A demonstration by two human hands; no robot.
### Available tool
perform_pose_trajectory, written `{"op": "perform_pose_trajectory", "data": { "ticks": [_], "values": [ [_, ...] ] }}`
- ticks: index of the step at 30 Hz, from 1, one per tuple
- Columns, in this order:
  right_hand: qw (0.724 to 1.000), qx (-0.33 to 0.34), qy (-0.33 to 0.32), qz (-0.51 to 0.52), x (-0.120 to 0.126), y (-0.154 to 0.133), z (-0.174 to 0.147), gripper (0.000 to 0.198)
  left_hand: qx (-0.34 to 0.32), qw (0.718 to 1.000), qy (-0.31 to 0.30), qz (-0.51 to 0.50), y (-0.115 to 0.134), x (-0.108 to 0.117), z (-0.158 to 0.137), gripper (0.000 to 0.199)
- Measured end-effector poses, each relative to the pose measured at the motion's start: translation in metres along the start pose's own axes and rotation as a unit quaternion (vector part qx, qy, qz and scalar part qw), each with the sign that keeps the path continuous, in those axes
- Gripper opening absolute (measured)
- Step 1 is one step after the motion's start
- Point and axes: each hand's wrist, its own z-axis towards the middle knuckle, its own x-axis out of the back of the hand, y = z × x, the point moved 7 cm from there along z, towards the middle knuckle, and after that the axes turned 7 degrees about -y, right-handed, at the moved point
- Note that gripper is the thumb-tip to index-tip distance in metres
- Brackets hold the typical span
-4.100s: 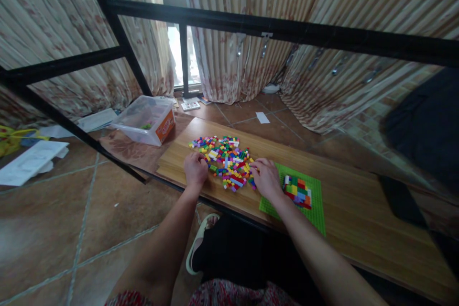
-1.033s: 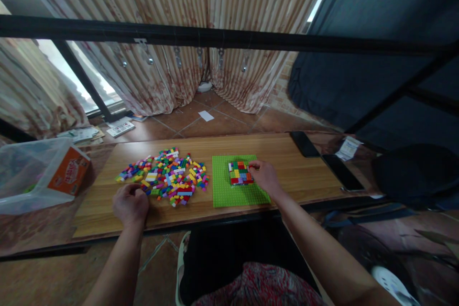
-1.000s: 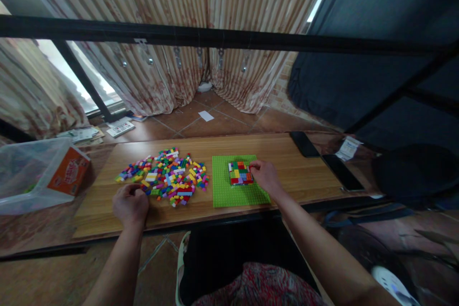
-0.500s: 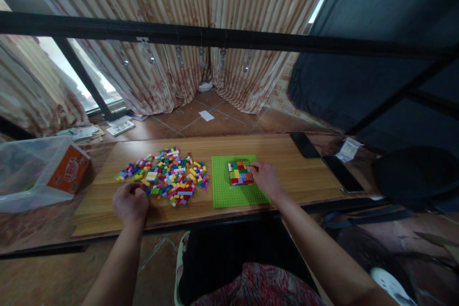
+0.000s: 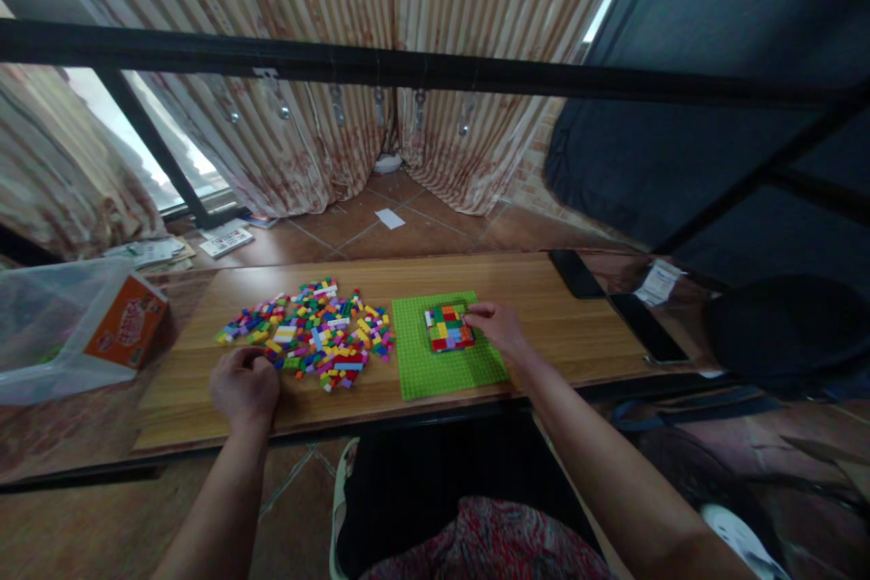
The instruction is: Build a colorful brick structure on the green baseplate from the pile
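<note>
A small square build of toy bricks (image 5: 447, 330) in mixed colours stands on a green studded baseplate (image 5: 416, 375). My right hand (image 5: 497, 328) reaches in from the right, its fingers pinched together at the build's upper right edge. Whatever lies between those fingertips is too small to make out. Far to the left, my left hand (image 5: 245, 382) rests closed on the wooden board, thumb side up, beside a spread pile of loose toy bricks (image 5: 326, 335). The inside of that fist is hidden.
The wooden board (image 5: 544, 353) carries a black phone (image 5: 576, 274) at its right; another dark phone (image 5: 649, 328) lies beyond. A clear plastic bin (image 5: 54, 317) with an orange label stands left. A dark metal bar (image 5: 435, 68) crosses before the curtains (image 5: 326, 0).
The baseplate has shifted slightly left and turned a little, carrying the brick build along. My right hand has moved left with it. My left hand stays closed in the same place.
</note>
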Motion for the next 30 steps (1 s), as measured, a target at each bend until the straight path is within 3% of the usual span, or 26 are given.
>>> {"op": "perform_pose_trajectory", "data": {
  "ticks": [7,12,15,21,30],
  "values": [
    [0.999,0.017,0.014,-0.039,-0.005,-0.007,0.009,0.024,-0.006,1.000,-0.002,0.016,0.003,0.002,-0.001,0.028],
    [0.995,-0.028,-0.026,0.089,-0.012,0.005,0.009,0.033,0.008,1.000,-0.013,0.015,0.006,0.004,-0.002,0.027],
    [0.993,-0.041,-0.024,0.106,-0.010,0.008,0.006,0.035,0.006,1.000,-0.013,0.010,0.007,0.005,-0.003,0.027],
    [0.996,-0.035,-0.040,0.067,-0.010,0.005,0.008,0.034,-0.004,1.000,-0.001,0.003,0.007,0.005,-0.004,0.023],
    [0.996,0.009,-0.020,-0.089,-0.011,-0.004,0.008,0.028,-0.001,1.000,-0.004,0.009,0.006,0.003,-0.004,0.024]
  ]
}}
